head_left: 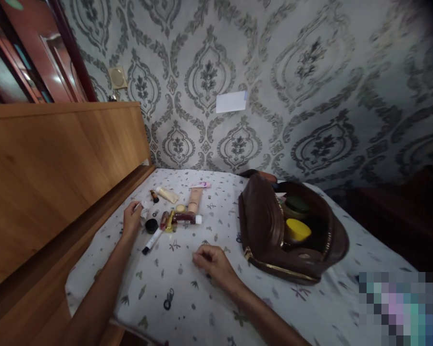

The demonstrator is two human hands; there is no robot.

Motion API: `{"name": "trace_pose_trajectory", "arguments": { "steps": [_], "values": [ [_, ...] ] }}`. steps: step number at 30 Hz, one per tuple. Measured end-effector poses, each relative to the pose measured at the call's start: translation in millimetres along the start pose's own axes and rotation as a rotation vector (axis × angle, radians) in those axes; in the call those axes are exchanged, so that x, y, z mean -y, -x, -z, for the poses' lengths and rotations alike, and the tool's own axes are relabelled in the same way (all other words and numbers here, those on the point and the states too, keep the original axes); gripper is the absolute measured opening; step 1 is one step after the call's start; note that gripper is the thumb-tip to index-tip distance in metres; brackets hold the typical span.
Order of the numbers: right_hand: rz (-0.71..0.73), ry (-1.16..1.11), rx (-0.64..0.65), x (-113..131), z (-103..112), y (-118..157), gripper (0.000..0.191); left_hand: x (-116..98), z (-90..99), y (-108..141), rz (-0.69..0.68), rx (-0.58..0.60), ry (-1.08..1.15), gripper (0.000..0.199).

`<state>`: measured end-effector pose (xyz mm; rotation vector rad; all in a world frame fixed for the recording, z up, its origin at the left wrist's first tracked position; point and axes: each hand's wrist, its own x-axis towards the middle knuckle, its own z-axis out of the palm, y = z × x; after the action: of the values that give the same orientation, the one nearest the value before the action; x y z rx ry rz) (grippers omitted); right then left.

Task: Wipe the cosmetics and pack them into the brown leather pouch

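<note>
My left hand (131,220) is closed at the left side of the white patterned sheet, its fingers pinching a crumpled white piece (144,210) that looks like tissue or thin wrapping. Close to it lie a round black lid or jar (151,226), a white tube with a black cap (153,240) and a small black-and-gold item (154,196). My right hand (213,262) rests on the sheet nearer the middle, fingers curled in, with nothing visible in them. Beyond it are a dark red bottle with a white cap (185,218), a gold tube (170,221) and a peach tube (195,199).
On the right stands an unzipped brown leather bag (261,226) with a yellow-lidded container (298,230) inside. A cream tube (168,194) and a pink-and-white tube (200,184) lie farther back. A wooden board (68,149) borders the left; a patterned wall closes the back.
</note>
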<state>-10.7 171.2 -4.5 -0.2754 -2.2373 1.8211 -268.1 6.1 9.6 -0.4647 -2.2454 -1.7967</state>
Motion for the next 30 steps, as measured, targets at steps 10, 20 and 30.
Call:
{"name": "trace_pose_trajectory", "arguments": {
  "steps": [10,20,30],
  "values": [
    [0.055,0.094,-0.038,-4,-2,9,0.024,15,6.5,-3,-0.011,0.012,-0.045,0.029],
    [0.076,0.097,-0.052,-8,-4,8,0.024,-5,15.6,-2,-0.181,0.176,-0.167,0.03],
    [0.062,0.096,-0.052,-7,-4,9,0.023,-11,25.4,37,-0.377,0.661,-0.426,0.044]
  ]
}}
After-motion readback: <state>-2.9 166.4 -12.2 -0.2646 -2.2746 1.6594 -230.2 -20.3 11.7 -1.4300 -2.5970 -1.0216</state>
